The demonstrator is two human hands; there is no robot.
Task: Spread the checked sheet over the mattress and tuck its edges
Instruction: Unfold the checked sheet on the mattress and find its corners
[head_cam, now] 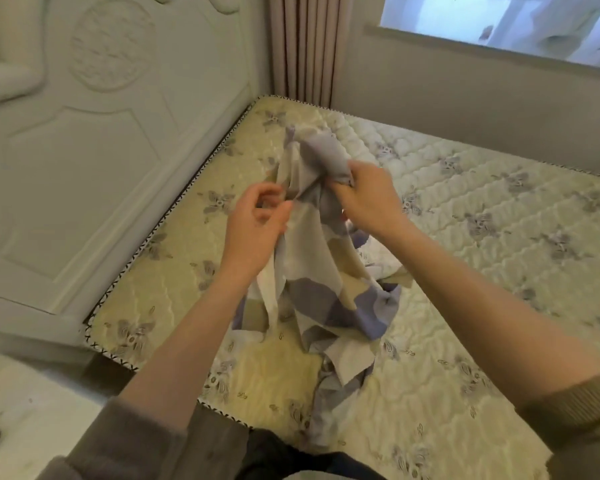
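- The right hand is clutching a bunched fold of the sheet above the mattress, with its fingers curling round the cloth.
- The left hand is pinching another fold just beside it, thumb and curled fingers closing on the cloth.
- The sheet is hanging crumpled from both hands, with its lower end lying heaped on the mattress towards the near edge.
- The quilted mattress is showing uncovered all around the heap.
- A headboard is standing against the mattress's left end.
- A curtain is hanging behind the mattress's far corner.
- A window is showing in the wall beyond the mattress's far side.
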